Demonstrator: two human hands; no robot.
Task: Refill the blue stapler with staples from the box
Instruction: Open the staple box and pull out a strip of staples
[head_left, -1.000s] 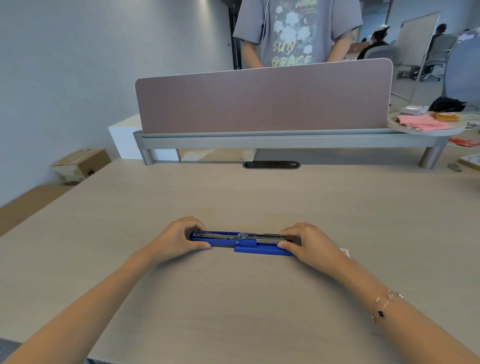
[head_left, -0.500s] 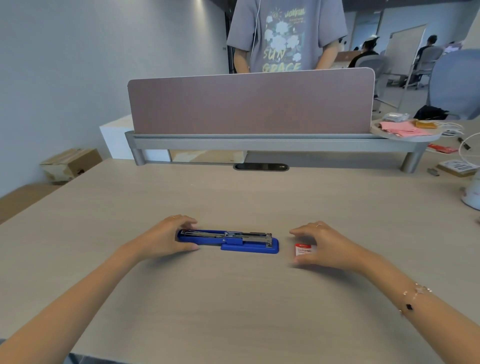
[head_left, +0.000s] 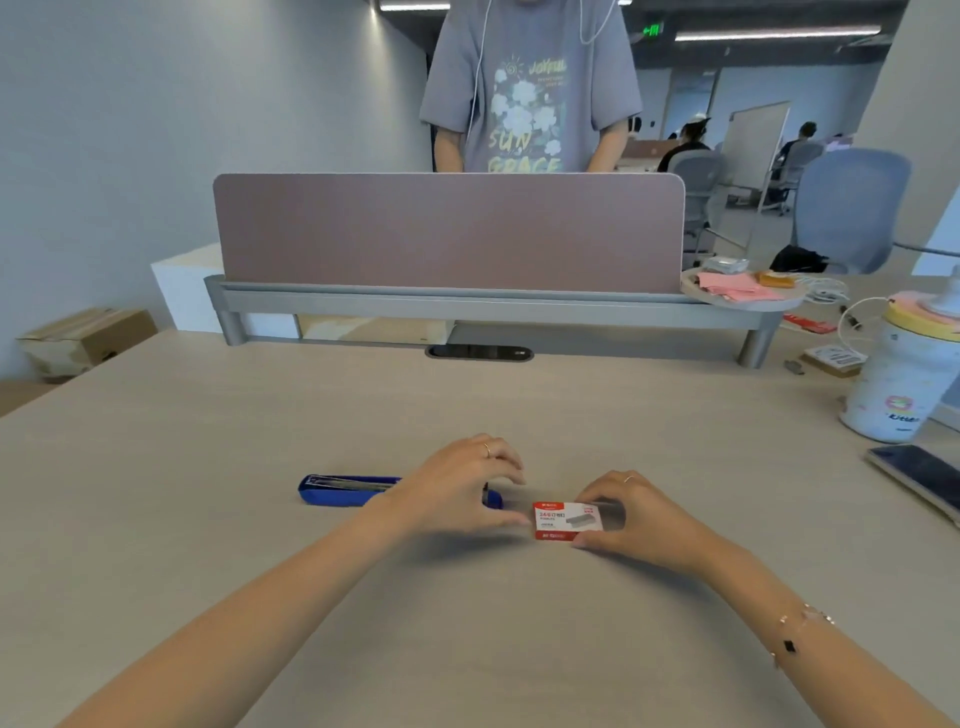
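1. On the pale wood-grain desk (head_left: 260, 519), near its middle, the blue stapler (head_left: 345, 491) lies flat and lengthways, opened out so its metal channel faces up; its right end is hidden behind the left hand (head_left: 457, 493).
2. Just right of the stapler, apart from it, the small red-and-white staple box (head_left: 567, 520) lies flat on the desk with its printed face up.
3. The right hand (head_left: 636, 519) grips the box at its right end, thumb on the near edge and fingers on the far edge.
4. The left hand hovers over the stapler's right end, fingers curved and spread, thumb tip reaching close to the box's left edge; it holds nothing, and whether the thumb touches the box cannot be told.
5. At the far edge of the desk a mauve divider panel (head_left: 449, 231) stands on a grey raised shelf (head_left: 488, 306) with round legs, and a dark cable slot (head_left: 479, 353) sits in the desktop just before it.
6. Along the right edge stand a white cup with a yellow lid (head_left: 901, 379) and, nearer, a dark phone (head_left: 919, 480) lying flat; both are well apart from the hands.
7. Pink papers (head_left: 735, 286) rest on the shelf's round right end.
8. Left of the stapler and in front of both forearms the desktop is bare.
9. Behind the divider a person in a grey printed T-shirt (head_left: 530, 88) stands facing the desk; further back are office chairs, a whiteboard and seated people.
10. Off the desk's left side a cardboard box (head_left: 85, 340) sits on the floor by the grey wall.
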